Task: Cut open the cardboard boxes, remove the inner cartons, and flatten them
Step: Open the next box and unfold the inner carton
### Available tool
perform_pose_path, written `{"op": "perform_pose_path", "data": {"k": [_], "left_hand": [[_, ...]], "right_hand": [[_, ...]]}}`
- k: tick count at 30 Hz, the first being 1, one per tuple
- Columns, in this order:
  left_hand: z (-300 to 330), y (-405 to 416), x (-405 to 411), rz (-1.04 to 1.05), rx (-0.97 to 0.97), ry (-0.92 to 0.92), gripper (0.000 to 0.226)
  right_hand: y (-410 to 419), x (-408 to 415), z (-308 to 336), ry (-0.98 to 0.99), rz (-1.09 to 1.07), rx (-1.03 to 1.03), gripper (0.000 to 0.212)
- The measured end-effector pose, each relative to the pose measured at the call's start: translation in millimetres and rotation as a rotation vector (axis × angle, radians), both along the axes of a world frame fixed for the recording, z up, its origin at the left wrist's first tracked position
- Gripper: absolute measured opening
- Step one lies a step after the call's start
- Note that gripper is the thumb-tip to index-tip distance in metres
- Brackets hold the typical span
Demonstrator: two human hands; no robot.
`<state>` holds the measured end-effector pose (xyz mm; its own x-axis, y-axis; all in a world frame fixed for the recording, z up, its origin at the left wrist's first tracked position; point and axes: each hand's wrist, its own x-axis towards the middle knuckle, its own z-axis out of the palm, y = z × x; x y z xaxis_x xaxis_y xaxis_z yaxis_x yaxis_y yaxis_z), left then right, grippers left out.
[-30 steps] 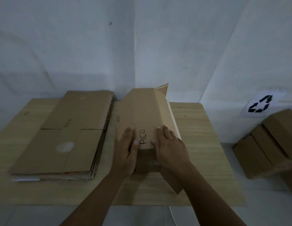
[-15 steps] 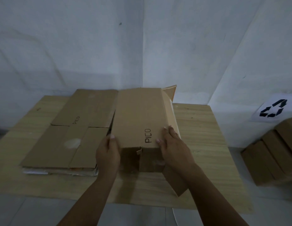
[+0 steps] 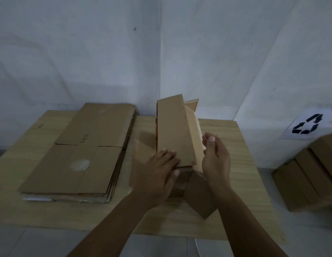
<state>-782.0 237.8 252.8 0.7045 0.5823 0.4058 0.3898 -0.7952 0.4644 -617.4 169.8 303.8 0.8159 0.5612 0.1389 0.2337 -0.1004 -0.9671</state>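
"PICO" is read on the top sheet of the flat stack (image 3: pixel 83 151) at surface (image 3: pixel 233 216) left, pale patch below it. Box (image 3: pixel 173 132) is stood at centre, tilted, near flaps open; a pale inner carton (image 3: pixel 197 138) is glimpsed at its right side, mostly hidden. L hand (image 3: pixel 159 175) is laid on box's near end, fingers flat, spread. R hand (image 3: pixel 216 158) fingers are curled, narrow; grip can't be told. Recycling sign (image 3: pixel 307 125) is seen on white wall, blurred boxes (image 3: pixel 309 175) on floor at right, cut off.

Stack of flattened boxes (image 3: pixel 81 151) on the left of the surface (image 3: pixel 235 164), cardboard box (image 3: pixel 172 130) at centre between left hand (image 3: pixel 159 173) and right hand (image 3: pixel 216 160), more boxes (image 3: pixel 309 175) on the floor, far right.
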Motion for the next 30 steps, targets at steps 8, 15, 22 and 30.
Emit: {"op": "perform_pose_path", "data": {"k": [8, 15, 22, 30], "left_hand": [[-5, 7, -12, 0.019, -0.075, -0.195, 0.037], [-8, 30, -8, 0.269, -0.466, -0.355, 0.036], [-1, 64, 12, 0.212, -0.794, -0.231, 0.06], [-5, 51, -17, 0.612, -0.447, -0.336, 0.011]], "right_hand": [[42, -1, -10, -0.72, 0.466, -0.689, 0.066], [39, -1, -34, -0.789, 0.597, -0.921, 0.092], [40, -2, -35, -0.81, 0.543, -0.904, 0.093], [46, -3, -30, -0.828, 0.504, -0.932, 0.094]]}}
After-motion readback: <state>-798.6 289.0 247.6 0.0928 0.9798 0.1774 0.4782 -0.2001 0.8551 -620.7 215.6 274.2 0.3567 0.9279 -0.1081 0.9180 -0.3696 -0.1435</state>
